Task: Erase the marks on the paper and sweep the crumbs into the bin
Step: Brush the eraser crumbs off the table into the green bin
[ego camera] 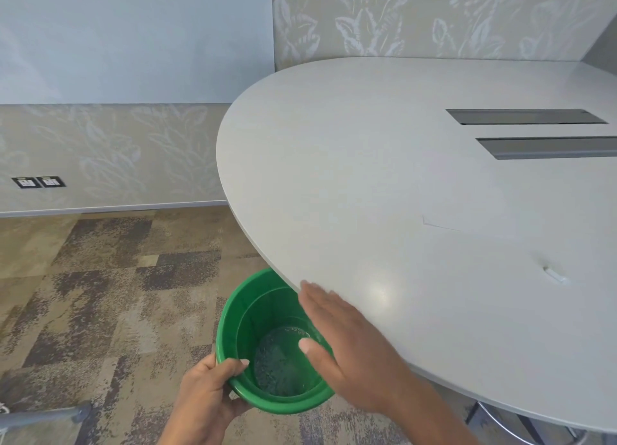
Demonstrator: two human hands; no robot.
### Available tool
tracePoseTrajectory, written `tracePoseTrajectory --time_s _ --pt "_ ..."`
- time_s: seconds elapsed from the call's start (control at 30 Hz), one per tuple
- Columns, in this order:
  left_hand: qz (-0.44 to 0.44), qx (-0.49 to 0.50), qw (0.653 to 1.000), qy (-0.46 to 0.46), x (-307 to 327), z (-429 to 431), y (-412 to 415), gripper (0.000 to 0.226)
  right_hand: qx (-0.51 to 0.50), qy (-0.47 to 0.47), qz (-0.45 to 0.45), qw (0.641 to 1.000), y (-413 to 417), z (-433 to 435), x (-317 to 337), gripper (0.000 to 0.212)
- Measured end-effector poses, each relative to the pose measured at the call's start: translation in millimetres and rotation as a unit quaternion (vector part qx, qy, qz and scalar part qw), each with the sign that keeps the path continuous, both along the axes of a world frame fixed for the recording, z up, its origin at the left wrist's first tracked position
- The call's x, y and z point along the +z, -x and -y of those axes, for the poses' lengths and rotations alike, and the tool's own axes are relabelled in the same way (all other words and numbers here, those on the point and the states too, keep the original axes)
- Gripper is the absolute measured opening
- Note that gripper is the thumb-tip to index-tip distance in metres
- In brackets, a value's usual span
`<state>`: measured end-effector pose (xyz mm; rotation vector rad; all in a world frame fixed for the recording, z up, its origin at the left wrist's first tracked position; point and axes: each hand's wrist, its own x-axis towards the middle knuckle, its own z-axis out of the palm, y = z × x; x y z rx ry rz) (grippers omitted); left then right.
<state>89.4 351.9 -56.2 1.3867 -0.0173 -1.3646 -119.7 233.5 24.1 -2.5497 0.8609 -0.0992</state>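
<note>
A green plastic bin (240, 324) hangs below the near left edge of the grey oval table (367, 164). My left hand (207, 391) grips the bin's near rim, thumb inside. My right hand (347, 347) lies flat with fingers stretched out at the table's edge, partly over the bin's mouth, holding nothing. A white sheet of paper (500, 261), barely visible against the tabletop, lies to the right of that hand. A small white eraser (554, 274) rests on it. Dark specks show on the bin's bottom.
Two grey cable hatches (524, 116) are set in the tabletop at the far right. Patterned carpet (117, 277) covers the floor on the left. A chair base (43, 418) shows at the lower left, and a metal table leg (521, 418) under the table at the lower right.
</note>
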Motion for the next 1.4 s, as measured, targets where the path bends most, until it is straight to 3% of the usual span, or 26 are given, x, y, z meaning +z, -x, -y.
tracePoseTrajectory --time_s 0.17,0.43,0.6,0.73,0.93,1.1,1.23,1.3,1.4 --pt "-0.002 -0.001 1.0 0.002 3 -2 -2 0.039 -0.056 0.031 -0.068 0.996 7 19 -8 0.071" --pt "-0.009 -0.002 1.0 0.005 5 1 -4 0.044 0.054 -0.018 -0.029 0.998 -21 -22 -5 0.071" --pt "-0.001 -0.004 1.0 0.0 7 0 -5 0.027 -0.012 0.015 -0.022 1.0 -13 -4 -1 0.068" --pt "-0.006 -0.008 1.0 -0.004 8 2 -7 0.037 -0.063 0.018 -0.065 0.996 -6 14 -5 0.07" --pt "-0.018 -0.004 1.0 -0.003 7 4 -8 0.054 0.038 -0.006 -0.057 0.998 -21 -8 -3 0.072" --pt "-0.029 -0.012 1.0 -0.003 8 8 -8 0.055 -0.1 -0.006 -0.003 0.995 0 41 7 0.071" --pt "-0.034 -0.023 0.999 -0.005 9 9 -7 0.05 -0.202 0.057 -0.06 0.976 37 102 -11 0.089" --pt "-0.034 -0.026 0.999 -0.008 10 11 -6 0.048 -0.214 0.057 -0.093 0.971 45 110 -18 0.104" --pt "-0.031 -0.031 0.999 -0.012 11 12 -6 0.051 -0.176 0.06 -0.13 0.974 30 90 -23 0.092"
